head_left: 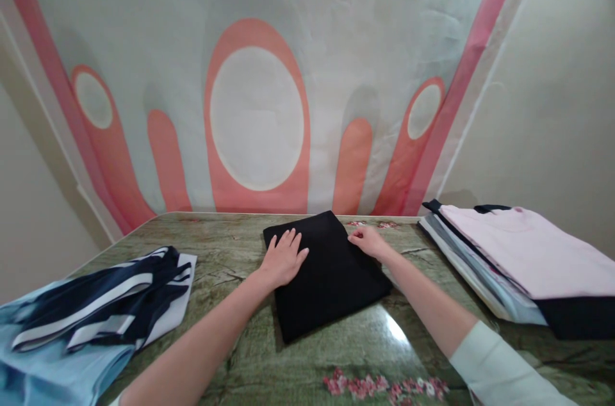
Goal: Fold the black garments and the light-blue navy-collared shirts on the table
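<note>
My left grip (pixel 283 260) is wide: palm down, fingers slightly spread, resting flat on the folded black cloth (pixel 334 275). My right grip (pixel 369 243) is narrow, with fingers curled toward the thumb at the cloth's right edge; I cannot tell whether the edge is pinched between them.

The cloth lies flat on the bench (pixel 245 355), under my left grip and just left of my right grip. Its long axis runs away from me, turned slightly: the far end points ahead and to the left, the near end back and to the right. The far end reaches close to the rear edge of the bench, beyond both grips.

Well left of my left grip, a navy garment (pixel 96 303) with white stripes lies loosely over light blue cloth (pixel 72 371). Well right of my right grip, a pink garment (pixel 533 249) lies flat on top of a stack of folded clothes (pixel 473 278).
</note>
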The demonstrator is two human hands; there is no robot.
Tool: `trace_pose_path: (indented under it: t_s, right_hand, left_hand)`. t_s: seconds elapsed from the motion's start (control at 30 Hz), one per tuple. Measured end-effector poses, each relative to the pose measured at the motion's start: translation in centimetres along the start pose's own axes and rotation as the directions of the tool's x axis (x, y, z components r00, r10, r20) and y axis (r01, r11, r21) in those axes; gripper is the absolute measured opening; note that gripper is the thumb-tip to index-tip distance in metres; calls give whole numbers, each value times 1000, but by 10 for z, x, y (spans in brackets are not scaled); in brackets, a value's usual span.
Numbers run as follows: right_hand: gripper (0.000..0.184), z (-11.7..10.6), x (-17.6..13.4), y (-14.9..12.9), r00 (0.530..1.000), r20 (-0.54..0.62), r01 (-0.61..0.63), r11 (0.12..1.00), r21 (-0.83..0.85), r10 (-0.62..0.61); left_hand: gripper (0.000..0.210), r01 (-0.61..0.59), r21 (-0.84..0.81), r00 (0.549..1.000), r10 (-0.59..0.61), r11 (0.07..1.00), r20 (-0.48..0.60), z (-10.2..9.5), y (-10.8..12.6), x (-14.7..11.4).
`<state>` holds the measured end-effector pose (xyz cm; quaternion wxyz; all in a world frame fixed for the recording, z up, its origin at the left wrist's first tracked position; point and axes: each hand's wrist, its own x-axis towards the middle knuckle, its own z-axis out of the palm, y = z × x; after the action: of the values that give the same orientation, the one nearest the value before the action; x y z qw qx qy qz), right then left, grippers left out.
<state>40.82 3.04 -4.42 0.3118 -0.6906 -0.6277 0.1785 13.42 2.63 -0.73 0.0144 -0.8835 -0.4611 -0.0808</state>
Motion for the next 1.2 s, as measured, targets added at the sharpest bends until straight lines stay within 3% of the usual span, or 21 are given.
trace_pose_path:
  t_s: [0.17, 0.43, 0.73, 0.9, 1.0, 1.1, 1.2]
  right_hand:
    - [27, 6, 2, 1, 1000, -12, -18, 998, -67, 17]
    - [25, 4, -4, -5, 997, -64, -62, 979, -195, 50]
    - [15, 7, -13, -14, 991, -105, -115, 945, -306, 87]
    - [14, 6, -13, -14, 993, -101, -91, 954, -286, 64]
    - [16, -1, -14, -12, 998, -52, -56, 964, -259, 44]
    - [18, -17, -19, -10, 998, 49, -15, 971, -238, 28]
    - [31, -35, -30, -11, 973, 220, -19, 976, -216, 68]
  left_hand:
    - [60, 34, 10, 999, -34, 999, -22, 11, -8, 3]
    - [65, 65, 5, 998, -65, 998, 0, -2, 0, 1]
    - [69, 2, 10, 1000, -2, 1000, 5, 15, 8, -5]
    - [71, 0, -6, 999, 0, 1000, 39, 11, 6, -3]
    - [70, 15, -36, 996, -12, 999, 86, 6, -6, 2]
    - [65, 114, -24, 990, -112, 993, 84, 6, -31, 10]
    - [64, 220, -39, 973, -216, 975, 81, 12, -57, 16]
